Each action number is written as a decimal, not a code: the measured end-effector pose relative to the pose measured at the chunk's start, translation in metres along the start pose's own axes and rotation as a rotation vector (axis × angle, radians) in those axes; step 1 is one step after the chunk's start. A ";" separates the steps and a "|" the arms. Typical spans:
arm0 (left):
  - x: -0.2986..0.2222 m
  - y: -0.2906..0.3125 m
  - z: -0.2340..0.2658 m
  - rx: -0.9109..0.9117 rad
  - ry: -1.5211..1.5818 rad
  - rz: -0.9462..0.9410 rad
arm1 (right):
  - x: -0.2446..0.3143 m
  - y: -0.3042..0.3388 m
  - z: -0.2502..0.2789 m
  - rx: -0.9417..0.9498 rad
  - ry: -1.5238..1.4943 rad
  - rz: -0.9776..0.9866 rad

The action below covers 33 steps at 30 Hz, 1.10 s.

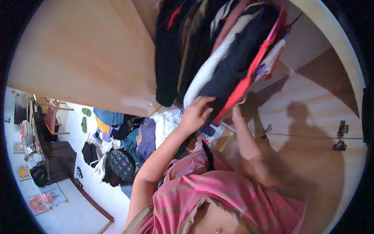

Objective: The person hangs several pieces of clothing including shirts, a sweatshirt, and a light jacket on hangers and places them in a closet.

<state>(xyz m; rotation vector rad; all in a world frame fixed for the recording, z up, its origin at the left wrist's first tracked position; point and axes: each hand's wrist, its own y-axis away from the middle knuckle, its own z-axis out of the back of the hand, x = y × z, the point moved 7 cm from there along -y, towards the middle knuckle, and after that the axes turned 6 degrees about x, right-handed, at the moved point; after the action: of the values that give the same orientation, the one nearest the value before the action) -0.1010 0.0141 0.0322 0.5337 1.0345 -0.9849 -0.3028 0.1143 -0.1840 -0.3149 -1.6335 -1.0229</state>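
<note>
Several garments hang in a bunch inside the wardrobe, among them a white one (212,60), a black one (230,70) and a bright red one (249,76). At the lower end of the bunch, my left hand (194,117) has its fingers and thumb bent around the edge of the black garment. My right hand (236,112) is raised on the other side of the cloth, close to the red garment's lower end. Its fingers are mostly hidden behind the hanging fabric, so their grip does not show.
A wooden wardrobe door (85,50) stands at the left, a hinged wooden panel (311,117) at the right. Below lies a heap of clothes (146,136) with a black quilted bag (121,163). Green slippers (84,124) and a wooden chair (52,117) are farther left.
</note>
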 end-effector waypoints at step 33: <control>0.554 0.329 -0.066 -0.063 -0.349 0.833 | -0.496 -0.052 -0.083 0.300 1.263 -0.175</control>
<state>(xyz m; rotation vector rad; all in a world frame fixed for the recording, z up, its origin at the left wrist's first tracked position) 0.2457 -0.0075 -0.5149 0.6349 0.4438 -0.2811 -0.1154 0.1710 -0.6502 0.6001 -0.6189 -0.7871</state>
